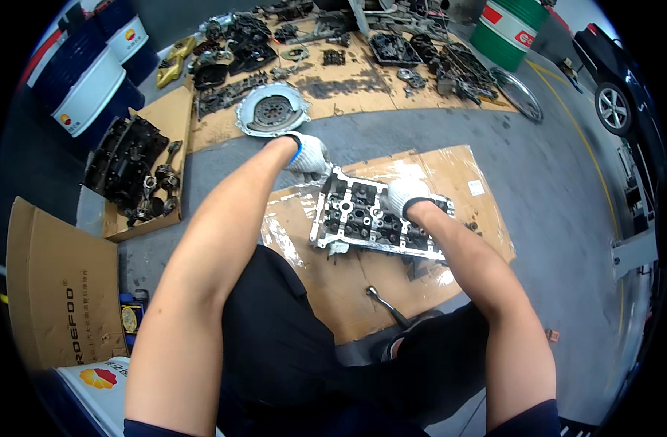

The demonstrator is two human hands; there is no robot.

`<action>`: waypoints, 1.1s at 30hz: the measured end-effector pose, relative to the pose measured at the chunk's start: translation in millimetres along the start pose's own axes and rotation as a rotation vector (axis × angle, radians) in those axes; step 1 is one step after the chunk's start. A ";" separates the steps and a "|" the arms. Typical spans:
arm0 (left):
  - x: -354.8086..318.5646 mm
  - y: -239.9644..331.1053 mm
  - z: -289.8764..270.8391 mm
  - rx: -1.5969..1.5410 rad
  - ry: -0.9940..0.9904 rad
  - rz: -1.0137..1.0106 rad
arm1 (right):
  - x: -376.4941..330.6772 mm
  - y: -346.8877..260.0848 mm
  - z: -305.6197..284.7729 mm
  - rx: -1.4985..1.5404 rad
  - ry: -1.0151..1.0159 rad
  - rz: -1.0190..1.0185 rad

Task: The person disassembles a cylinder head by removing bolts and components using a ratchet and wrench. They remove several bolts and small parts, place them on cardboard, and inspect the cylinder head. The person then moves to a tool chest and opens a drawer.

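Observation:
An aluminium engine cylinder head [359,231] lies flat on a sheet of cardboard [326,291], its valve side facing up. My left hand [308,157], in a white knit glove, is at its far left corner with the fingers curled; whatever is between them is too small to make out. Also gloved, my right hand [407,197] is over the far edge, right of the middle. Its fingers bend down into the casting, and their tips are hidden. A ratchet wrench [386,306] with a dark handle rests on the cardboard close to my foot.
Beyond the cardboard lies a round flywheel in a pale housing [273,109]. Greasy engine parts [457,69] cover the far sheets. To the left are a box with an engine block [126,160] and blue-and-white drums [93,80]. A green drum [508,33] and a dark car [625,95] stand at right.

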State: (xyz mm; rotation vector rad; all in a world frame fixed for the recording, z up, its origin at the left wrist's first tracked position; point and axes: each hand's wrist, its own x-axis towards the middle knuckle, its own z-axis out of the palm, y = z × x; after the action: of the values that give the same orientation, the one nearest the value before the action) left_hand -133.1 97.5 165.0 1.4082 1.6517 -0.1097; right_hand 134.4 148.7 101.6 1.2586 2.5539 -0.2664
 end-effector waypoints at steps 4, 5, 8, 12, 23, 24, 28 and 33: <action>14.9 -12.0 5.1 0.028 0.002 -0.024 | 3.4 2.4 9.6 -0.195 0.056 -0.252; 5.2 -14.0 3.9 0.044 0.010 -0.050 | 4.8 -0.9 10.6 -0.207 0.124 -0.338; -17.1 -21.7 4.1 0.193 0.045 -0.095 | 7.8 -15.9 9.7 -0.232 0.171 -0.432; -17.6 -6.4 1.9 0.212 0.066 -0.046 | -0.6 -8.3 -4.7 -0.139 0.088 -0.226; 12.6 -18.1 6.6 0.015 -0.010 -0.073 | -9.6 -15.1 -3.5 -0.387 0.144 -0.467; 12.1 -16.0 6.1 0.000 -0.010 -0.066 | -8.9 -11.7 -0.3 -0.334 0.169 -0.436; 11.1 -15.7 5.1 0.019 -0.009 -0.064 | -3.0 -11.0 9.4 -0.115 0.156 -0.174; 4.2 -2.3 3.7 0.192 -0.015 -0.018 | 1.4 4.5 14.7 -0.165 0.140 -0.190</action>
State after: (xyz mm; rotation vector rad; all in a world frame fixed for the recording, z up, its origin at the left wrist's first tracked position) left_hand -132.5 97.6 159.0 1.5317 1.6766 -0.2950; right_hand 139.6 148.3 87.0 1.0098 2.7524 -0.0043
